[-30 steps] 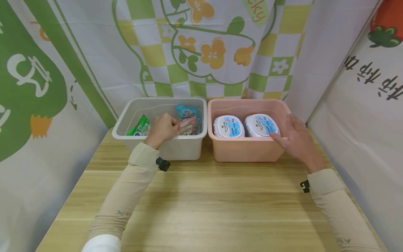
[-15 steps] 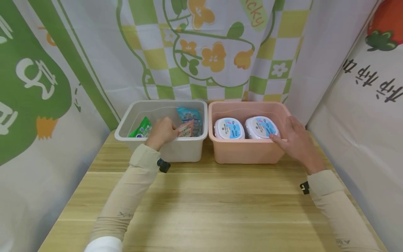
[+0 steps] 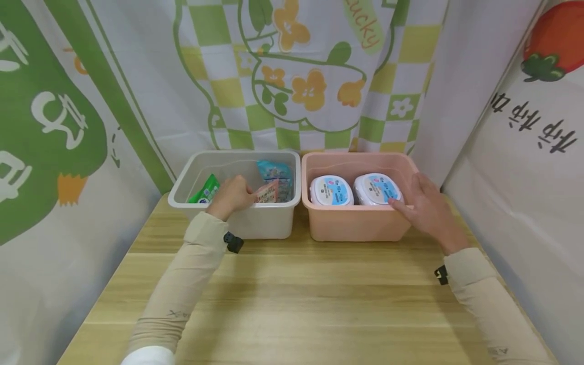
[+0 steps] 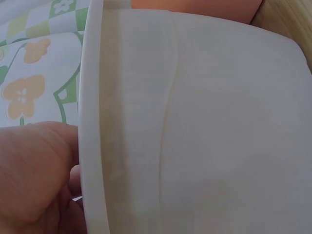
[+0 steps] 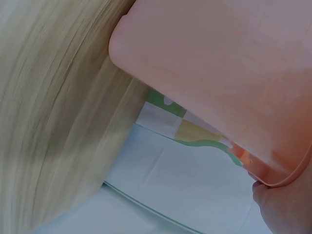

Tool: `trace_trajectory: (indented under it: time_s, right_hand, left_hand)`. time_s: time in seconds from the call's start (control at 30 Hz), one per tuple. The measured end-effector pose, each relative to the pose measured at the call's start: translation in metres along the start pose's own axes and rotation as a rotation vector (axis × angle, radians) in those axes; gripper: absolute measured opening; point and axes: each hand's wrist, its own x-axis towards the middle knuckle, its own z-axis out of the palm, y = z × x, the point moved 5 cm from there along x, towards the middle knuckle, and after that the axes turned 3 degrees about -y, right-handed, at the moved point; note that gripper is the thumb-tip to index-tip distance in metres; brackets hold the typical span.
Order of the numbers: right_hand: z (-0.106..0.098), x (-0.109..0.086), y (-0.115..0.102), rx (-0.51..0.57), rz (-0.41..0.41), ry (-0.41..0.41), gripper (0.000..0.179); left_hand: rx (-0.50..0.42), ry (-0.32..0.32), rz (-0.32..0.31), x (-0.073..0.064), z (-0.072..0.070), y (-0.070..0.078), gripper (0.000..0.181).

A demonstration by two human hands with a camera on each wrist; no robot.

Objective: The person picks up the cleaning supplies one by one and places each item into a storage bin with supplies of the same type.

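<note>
My left hand (image 3: 232,195) reaches over the front rim of the grey bin (image 3: 260,223), its fingers bent down inside and partly hidden. Their tips are at the left edge of a small pink packet (image 3: 267,191), which they appear to pinch. Also in the bin are a green packet (image 3: 207,190) on the left and a blue packet (image 3: 276,172) at the back right. Over at the pink bin (image 3: 356,225), my right hand (image 3: 429,208) grips the front right corner, thumb over the front rim and fingers along the right side. Two white tubs with blue-patterned lids, a left tub (image 3: 332,191) and a right tub (image 3: 377,189), sit inside it.
Both bins stand side by side at the back of a wooden table (image 3: 310,294). Directly behind them hangs a checked, flowered cloth (image 3: 315,91). Printed white side cloths (image 3: 524,177) close in the table left and right.
The left hand has shifted slightly left and lower in the grey bin, and the pink packet has moved with it. The right hand stays on the pink bin's corner. The head view has tilted slightly.
</note>
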Motion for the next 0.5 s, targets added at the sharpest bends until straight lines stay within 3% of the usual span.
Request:
trace_trajectory:
  time_s: [0.23,0.4,0.5]
  right_hand:
    - [0.0,0.009,0.002,-0.059,0.033,-0.145,0.102]
    - [-0.005,0.015,0.001,-0.115,0.044,-0.245,0.107]
    - [-0.009,0.018,-0.002,-0.169,0.042,-0.305,0.104]
  left_hand:
    - [-0.039,0.013,0.075,-0.006,-0.008,0.002,0.029]
    - [-0.038,0.036,0.171,-0.016,-0.019,0.007,0.028]
    - [-0.011,0.059,0.261,-0.026,-0.025,0.01,0.031]
